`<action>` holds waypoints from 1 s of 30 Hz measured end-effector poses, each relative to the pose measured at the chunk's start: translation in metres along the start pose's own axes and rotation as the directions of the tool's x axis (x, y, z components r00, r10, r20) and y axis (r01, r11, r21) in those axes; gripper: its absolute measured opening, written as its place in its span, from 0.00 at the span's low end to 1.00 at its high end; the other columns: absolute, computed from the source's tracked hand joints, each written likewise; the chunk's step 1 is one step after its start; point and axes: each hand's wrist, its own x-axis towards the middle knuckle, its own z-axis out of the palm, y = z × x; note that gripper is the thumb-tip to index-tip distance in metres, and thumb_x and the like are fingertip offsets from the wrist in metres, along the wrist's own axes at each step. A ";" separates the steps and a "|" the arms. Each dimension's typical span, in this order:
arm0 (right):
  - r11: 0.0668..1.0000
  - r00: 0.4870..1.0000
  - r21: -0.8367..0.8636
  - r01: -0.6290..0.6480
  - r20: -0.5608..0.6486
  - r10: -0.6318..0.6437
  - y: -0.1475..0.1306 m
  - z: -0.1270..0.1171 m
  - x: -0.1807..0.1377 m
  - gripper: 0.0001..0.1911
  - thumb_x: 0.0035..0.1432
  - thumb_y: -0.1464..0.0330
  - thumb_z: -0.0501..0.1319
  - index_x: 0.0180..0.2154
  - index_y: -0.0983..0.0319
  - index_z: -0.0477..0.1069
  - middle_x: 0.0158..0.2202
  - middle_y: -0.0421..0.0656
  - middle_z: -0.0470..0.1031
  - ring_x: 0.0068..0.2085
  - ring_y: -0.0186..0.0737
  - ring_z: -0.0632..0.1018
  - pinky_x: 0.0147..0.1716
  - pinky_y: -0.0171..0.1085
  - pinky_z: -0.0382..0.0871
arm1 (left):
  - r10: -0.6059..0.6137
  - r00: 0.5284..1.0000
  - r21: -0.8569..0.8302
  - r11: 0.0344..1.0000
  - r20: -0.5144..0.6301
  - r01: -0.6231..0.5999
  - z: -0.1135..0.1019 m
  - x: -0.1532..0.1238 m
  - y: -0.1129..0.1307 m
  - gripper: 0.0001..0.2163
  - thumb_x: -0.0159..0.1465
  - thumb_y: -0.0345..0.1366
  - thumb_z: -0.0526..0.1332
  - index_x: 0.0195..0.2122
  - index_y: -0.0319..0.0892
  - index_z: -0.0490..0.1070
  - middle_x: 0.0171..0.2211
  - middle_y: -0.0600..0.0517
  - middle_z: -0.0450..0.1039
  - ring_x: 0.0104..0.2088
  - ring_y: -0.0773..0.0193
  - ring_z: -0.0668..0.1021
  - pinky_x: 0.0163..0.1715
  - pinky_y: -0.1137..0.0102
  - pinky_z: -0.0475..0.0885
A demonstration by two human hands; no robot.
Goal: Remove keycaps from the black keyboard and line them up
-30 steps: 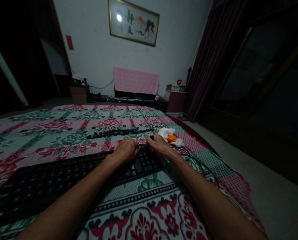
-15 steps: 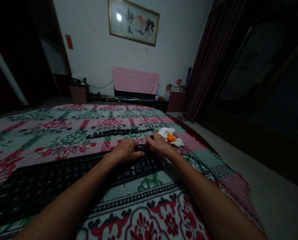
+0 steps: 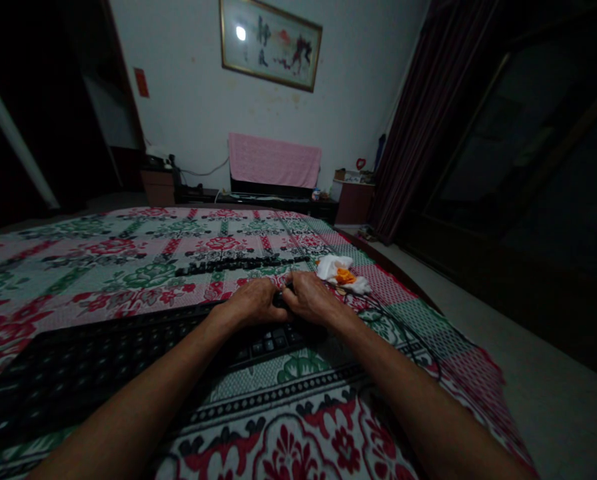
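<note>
A black keyboard (image 3: 108, 353) lies across the patterned cloth (image 3: 303, 400), running from the lower left toward the middle. At its far right part, my left hand (image 3: 253, 300) grips the back edge, thumb on the near side and fingers curled over. Right beside it, my right hand (image 3: 308, 297) is closed, its thumb and fingers pressed together close to my left thumb. Whatever is between those fingers is hidden. Behind the keyboard, small black pieces that look like keycaps (image 3: 243, 265) lie in a long row.
A crumpled white and orange cloth (image 3: 343, 272) lies just beyond my right hand. A black cable (image 3: 408, 333) curves over the cloth on the right. Farther back stand a low cabinet (image 3: 355, 203) and a screen draped with a pink towel (image 3: 275, 160).
My right hand has moved slightly left, closer to my left hand, and turned over the keyboard's edge. The dark bit seen at its fingers before is now hidden. My left hand stays put.
</note>
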 end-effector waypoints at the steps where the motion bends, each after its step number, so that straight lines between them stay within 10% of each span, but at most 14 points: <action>1: 0.999 0.999 0.040 -0.036 0.001 0.036 0.003 -0.001 0.002 0.12 0.53 0.67 0.51 0.27 0.65 0.70 0.24 0.43 0.71 0.26 0.34 0.68 0.25 0.31 0.53 | -0.017 1.000 0.011 1.000 0.001 0.017 -0.001 0.000 -0.001 0.16 0.52 0.48 0.59 0.36 0.45 0.74 0.31 0.52 0.76 0.31 0.61 0.76 0.29 0.73 0.66; 16: 0.657 0.867 0.570 -0.494 0.264 0.423 0.030 -0.006 0.006 0.14 0.50 0.66 0.49 0.23 0.66 0.68 0.18 0.42 0.70 0.20 0.32 0.68 0.19 0.29 0.59 | -0.170 0.985 -0.034 0.985 -0.012 0.169 -0.001 0.006 -0.011 0.15 0.57 0.32 0.53 0.42 0.46 0.74 0.35 0.53 0.77 0.35 0.64 0.76 0.32 0.75 0.66; 30: 0.656 0.859 0.556 -0.511 0.295 0.419 0.038 -0.002 0.009 0.14 0.50 0.64 0.50 0.22 0.65 0.69 0.17 0.41 0.68 0.18 0.31 0.66 0.18 0.30 0.57 | -0.130 0.975 0.197 0.976 0.179 0.094 -0.023 -0.005 -0.030 0.14 0.49 0.24 0.54 0.33 0.43 0.75 0.31 0.48 0.77 0.33 0.60 0.77 0.31 0.73 0.67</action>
